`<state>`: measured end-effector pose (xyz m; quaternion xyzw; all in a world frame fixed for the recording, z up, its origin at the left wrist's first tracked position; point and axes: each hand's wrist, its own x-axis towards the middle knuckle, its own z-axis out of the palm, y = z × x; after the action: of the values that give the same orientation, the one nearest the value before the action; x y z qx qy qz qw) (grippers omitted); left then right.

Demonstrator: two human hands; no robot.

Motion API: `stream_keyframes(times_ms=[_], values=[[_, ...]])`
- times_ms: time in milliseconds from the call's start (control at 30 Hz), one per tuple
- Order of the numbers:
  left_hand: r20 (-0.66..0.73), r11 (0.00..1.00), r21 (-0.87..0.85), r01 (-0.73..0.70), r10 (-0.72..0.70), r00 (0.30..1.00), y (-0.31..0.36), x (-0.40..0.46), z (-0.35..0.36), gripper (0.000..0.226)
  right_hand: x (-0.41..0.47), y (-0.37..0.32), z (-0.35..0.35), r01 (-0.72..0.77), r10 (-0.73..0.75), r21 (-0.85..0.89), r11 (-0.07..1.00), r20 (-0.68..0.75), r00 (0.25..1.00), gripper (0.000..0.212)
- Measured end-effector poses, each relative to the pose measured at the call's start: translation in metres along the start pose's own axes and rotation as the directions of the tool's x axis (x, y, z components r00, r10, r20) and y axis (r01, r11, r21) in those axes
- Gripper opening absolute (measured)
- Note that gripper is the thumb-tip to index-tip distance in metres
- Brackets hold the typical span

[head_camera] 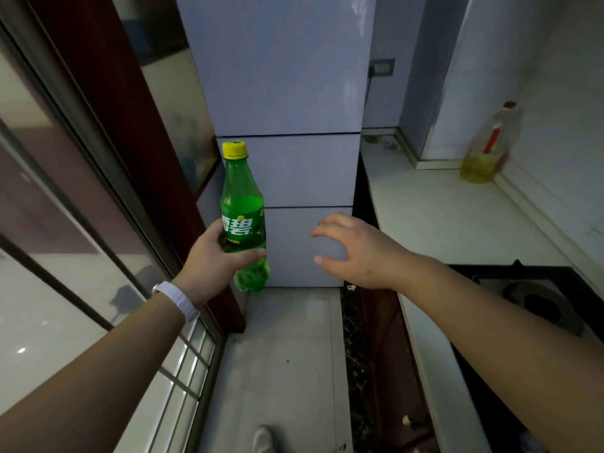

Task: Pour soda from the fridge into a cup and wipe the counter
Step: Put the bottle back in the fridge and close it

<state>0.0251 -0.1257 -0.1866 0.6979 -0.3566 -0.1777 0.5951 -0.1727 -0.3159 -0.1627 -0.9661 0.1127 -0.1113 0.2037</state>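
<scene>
A green soda bottle [242, 204] with a yellow cap stands upright in the air, its lower half gripped by my left hand [215, 256]. Behind it is the pale fridge [287, 93], all of its doors shut. My right hand [354, 250] hovers in front of the fridge's lowest door with fingers spread and nothing in it. The white counter [457, 217] runs along the right side. No cup or cloth is in view.
A large oil bottle [490, 148] with a little yellow oil stands at the back of the counter by the tiled wall. A black gas hob [539, 305] lies in the counter nearer me. Sliding glass doors [65, 223] line the left. The floor strip between is narrow.
</scene>
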Motion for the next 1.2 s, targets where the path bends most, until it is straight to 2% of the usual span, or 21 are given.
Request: stream_keyframes(times_ms=[167, 367, 567, 800, 1000, 1200], values=[[-0.006, 0.999, -0.034, 0.004, -0.004, 1.000, -0.029, 0.063, -0.017, 0.060, 0.072, 0.007, 0.019, 0.040, -0.039, -0.026, 0.999, 0.045, 0.998, 0.056], [-0.002, 0.999, -0.032, -0.006, 0.006, 1.000, -0.064, 0.154, -0.060, 0.061, 0.175, 0.018, 0.029, 0.014, -0.006, -0.077, 0.997, 0.110, 0.994, 0.054], [-0.019, 1.000, -0.006, -0.024, 0.024, 1.000, -0.080, 0.244, -0.096, 0.054, 0.264, 0.023, 0.039, -0.022, 0.029, -0.069, 0.997, 0.101, 0.994, 0.051], [-0.051, 0.995, -0.090, 0.035, -0.039, 0.998, -0.092, 0.295, -0.120, 0.054, 0.332, 0.033, 0.033, -0.006, 0.016, -0.123, 0.992, 0.076, 0.997, 0.051], [-0.126, 0.987, -0.140, 0.085, -0.103, 0.987, -0.104, 0.333, -0.123, 0.058, 0.391, 0.056, 0.032, 0.098, -0.079, -0.163, 0.982, 0.118, 0.990, 0.052], [-0.213, 0.987, -0.127, 0.103, -0.128, 0.969, -0.094, 0.382, -0.129, 0.056, 0.488, 0.070, 0.030, 0.227, -0.201, -0.210, 0.951, 0.140, 0.970, 0.054]])
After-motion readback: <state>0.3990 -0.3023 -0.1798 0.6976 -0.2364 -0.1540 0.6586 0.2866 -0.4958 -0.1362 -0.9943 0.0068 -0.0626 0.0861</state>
